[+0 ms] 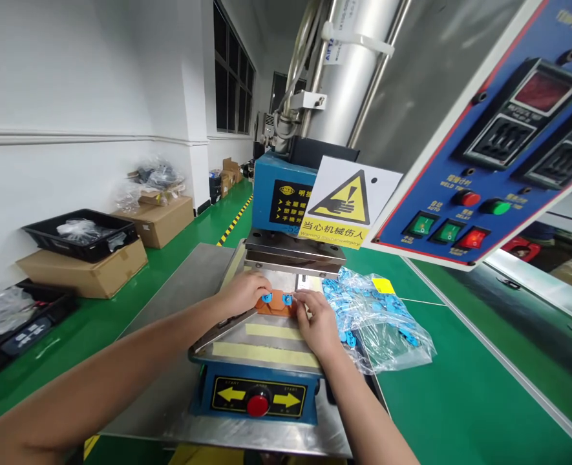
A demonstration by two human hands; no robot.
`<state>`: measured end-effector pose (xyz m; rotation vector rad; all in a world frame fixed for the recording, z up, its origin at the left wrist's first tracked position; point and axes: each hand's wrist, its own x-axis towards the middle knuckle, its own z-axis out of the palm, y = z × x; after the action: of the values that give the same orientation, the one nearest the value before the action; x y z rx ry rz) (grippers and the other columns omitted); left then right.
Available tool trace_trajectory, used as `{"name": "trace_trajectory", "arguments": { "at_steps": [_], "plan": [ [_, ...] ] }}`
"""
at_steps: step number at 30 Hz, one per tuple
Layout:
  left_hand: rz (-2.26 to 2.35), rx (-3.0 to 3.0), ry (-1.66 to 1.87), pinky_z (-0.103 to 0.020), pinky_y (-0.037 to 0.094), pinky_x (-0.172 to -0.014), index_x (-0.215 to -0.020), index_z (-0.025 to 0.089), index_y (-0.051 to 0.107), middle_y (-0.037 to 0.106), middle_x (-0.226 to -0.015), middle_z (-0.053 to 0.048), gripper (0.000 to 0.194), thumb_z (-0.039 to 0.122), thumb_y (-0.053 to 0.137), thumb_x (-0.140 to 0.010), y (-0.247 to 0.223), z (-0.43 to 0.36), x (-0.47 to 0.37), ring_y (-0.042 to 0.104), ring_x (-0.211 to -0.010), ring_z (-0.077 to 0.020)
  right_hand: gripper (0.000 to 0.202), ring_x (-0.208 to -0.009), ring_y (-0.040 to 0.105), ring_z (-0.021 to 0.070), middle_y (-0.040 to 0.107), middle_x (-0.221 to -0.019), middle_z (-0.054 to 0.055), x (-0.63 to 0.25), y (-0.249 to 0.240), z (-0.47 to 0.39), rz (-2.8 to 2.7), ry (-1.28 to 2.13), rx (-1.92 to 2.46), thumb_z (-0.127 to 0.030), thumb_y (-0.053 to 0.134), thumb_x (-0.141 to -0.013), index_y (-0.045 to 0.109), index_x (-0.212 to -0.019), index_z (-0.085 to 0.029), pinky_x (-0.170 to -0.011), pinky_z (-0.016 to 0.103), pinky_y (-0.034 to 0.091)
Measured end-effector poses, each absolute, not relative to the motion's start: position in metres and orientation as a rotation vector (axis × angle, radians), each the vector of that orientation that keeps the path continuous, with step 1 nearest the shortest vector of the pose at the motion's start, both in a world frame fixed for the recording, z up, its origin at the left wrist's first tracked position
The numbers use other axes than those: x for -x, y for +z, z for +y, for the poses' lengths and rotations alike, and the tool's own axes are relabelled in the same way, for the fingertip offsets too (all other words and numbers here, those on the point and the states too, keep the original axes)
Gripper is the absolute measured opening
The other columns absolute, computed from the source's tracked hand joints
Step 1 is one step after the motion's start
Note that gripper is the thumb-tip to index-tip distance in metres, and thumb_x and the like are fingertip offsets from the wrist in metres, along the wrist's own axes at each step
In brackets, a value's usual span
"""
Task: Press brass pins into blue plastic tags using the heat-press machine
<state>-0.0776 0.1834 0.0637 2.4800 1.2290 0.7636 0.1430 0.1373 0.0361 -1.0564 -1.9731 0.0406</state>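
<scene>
On the machine bed sits an orange fixture block with two small blue plastic parts on its top. My left hand comes in from the left, its fingers bent and closed at the left blue part. From the right, my right hand has curled fingers at the block's right end, fingertips against the right blue part. The fingers partly cover both ends of the block. Just above and behind them is the metal press head.
A clear bag of blue parts lies right of the bed. A warning sign hangs from the press. The control panel juts in at upper right. A red button sits on the base front. Cartons stand at left.
</scene>
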Motion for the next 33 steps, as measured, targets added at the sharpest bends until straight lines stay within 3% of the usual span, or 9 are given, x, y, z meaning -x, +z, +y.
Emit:
{"name": "trace_trajectory", "arguments": {
  "at_steps": [9,14,23,33],
  "plan": [
    [1.200,-2.595,0.694,-0.029,0.046,-0.084,-0.090,0.020,0.073,0.070,-0.093,-0.005,0.030,0.017,0.044,-0.090,0.065,0.181,0.081,0.061,-0.091,-0.0192,0.021,-0.096,0.059,0.0205,0.069,-0.102,0.006,-0.145,0.034,0.137,-1.959,0.076,1.053,-0.014,0.047,-0.090,0.065,-0.098,-0.021,-0.086,0.036,0.050],
    [1.277,-2.418,0.756,-0.029,0.046,-0.084,-0.104,0.020,0.069,0.069,-0.094,-0.003,0.023,0.023,0.061,-0.083,0.072,0.173,0.082,0.062,-0.091,-0.0191,0.021,-0.096,0.060,0.0210,0.069,-0.101,0.006,-0.144,0.035,0.137,-1.951,0.080,1.062,-0.014,0.047,-0.090,0.065,-0.098,-0.021,-0.085,0.036,0.050],
    [1.429,-2.371,0.591,-0.030,0.045,-0.083,-0.086,0.020,0.071,0.066,-0.094,-0.004,0.009,0.024,0.068,-0.078,0.075,0.175,0.073,0.060,-0.093,-0.0209,0.022,-0.097,0.060,0.0205,0.069,-0.102,0.006,-0.145,0.036,0.135,-1.954,0.091,1.059,-0.014,0.047,-0.090,0.065,-0.099,-0.021,-0.087,0.035,0.050],
    [1.392,-2.408,0.594,-0.028,0.047,-0.078,-0.095,0.019,0.070,0.067,-0.096,-0.005,0.018,0.022,0.065,-0.079,0.077,0.170,0.076,0.061,-0.087,-0.0199,0.024,-0.095,0.062,0.0209,0.070,-0.098,0.008,-0.158,0.042,0.121,-1.851,0.036,1.074,-0.017,0.045,-0.089,0.067,-0.098,-0.019,-0.083,0.036,0.052]
  ]
}}
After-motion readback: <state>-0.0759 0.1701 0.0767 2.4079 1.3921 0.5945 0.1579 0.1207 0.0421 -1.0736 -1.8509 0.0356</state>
